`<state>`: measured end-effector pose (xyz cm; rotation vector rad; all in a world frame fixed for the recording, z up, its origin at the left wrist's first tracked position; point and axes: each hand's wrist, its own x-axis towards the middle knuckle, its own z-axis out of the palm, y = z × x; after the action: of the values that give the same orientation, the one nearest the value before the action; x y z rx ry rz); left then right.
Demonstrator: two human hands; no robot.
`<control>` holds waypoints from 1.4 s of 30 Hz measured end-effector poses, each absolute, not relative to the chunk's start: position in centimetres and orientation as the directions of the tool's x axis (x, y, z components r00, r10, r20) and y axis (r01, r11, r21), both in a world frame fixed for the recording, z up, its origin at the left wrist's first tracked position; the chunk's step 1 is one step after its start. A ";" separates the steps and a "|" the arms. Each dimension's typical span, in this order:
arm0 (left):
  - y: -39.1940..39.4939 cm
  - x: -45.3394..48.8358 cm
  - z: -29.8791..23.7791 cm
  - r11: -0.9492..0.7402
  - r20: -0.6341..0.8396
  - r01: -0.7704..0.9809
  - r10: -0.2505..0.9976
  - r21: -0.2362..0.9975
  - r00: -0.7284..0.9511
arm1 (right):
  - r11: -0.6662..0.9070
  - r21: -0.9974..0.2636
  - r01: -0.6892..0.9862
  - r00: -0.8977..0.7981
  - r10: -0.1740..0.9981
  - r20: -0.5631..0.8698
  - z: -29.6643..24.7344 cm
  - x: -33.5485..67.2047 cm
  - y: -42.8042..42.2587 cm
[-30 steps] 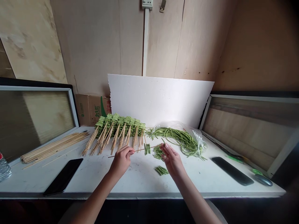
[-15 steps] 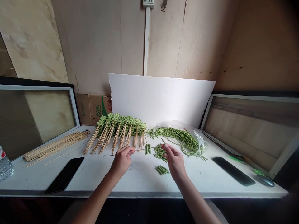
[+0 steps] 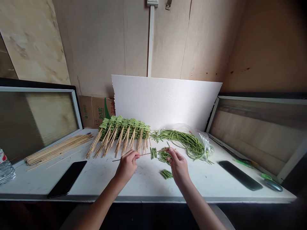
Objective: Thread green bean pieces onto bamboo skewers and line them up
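Observation:
My left hand (image 3: 129, 163) is closed around a thin wooden skewer (image 3: 145, 154), whose back end sticks out to the left. Several short green bean pieces (image 3: 153, 153) are threaded side by side on the skewer, right of that hand. My right hand (image 3: 177, 162) pinches one cut green bean piece (image 3: 168, 144) near the skewer's tip; its fingers partly hide the tip. Behind and below the right fingers lie a loose pile of cut bean pieces (image 3: 163, 156) and a smaller pile (image 3: 166, 174) on the white table (image 3: 144, 188).
Filled bean skewers (image 3: 124, 127) are stacked at the back left. Bare skewers (image 3: 59, 147) lie further left, near a phone (image 3: 67, 179) and a plastic bottle (image 3: 6, 169). Long beans (image 3: 189, 142) in a plastic bag sit back right. Another dark phone (image 3: 240, 175) and a mouse (image 3: 272, 185) lie right.
My left hand and the skewer with its bean pieces have shifted slightly to the right, closer to my right hand. My right hand has barely moved and keeps its pinch.

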<state>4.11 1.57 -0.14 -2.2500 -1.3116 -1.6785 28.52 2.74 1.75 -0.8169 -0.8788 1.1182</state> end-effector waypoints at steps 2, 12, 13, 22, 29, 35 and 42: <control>1.5 4.2 -0.1 -0.641 0.804 0.636 0.592 0.430 0.053 | 0.244 -0.888 -0.390 0.203 0.963 0.176 1.8 28.3 2.6; 1.4 4.6 -0.5 -0.636 0.799 0.639 0.599 0.433 0.054 | 0.282 -0.885 -0.370 0.262 0.946 0.192 1.5 27.4 2.0; 1.4 4.7 -0.4 -0.636 0.796 0.636 0.602 0.437 0.054 | 0.276 -0.885 -0.376 0.268 0.946 0.181 1.6 27.4 1.9; 1.1 5.1 0.2 -0.618 0.735 0.604 0.674 0.503 0.077 | 0.289 -0.888 -0.359 0.304 0.935 0.181 1.1 26.6 1.3; 0.9 5.6 0.0 -0.640 0.784 0.616 0.618 0.460 0.056 | 0.261 -0.911 -0.318 0.271 0.946 0.176 -0.1 25.7 1.1; 0.7 6.2 -0.6 -0.649 0.778 0.604 0.624 0.462 0.075 | 0.198 -0.926 -0.321 0.254 0.960 0.117 -0.9 25.4 1.0; 0.9 5.9 -0.2 -0.612 0.767 0.623 0.641 0.487 0.029 | 0.243 -0.898 -0.367 0.143 0.968 0.204 0.4 26.1 1.4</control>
<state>5.86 0.86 -0.23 -2.2652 -1.3909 -1.7042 26.15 1.40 0.37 -0.8054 -0.9505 1.1306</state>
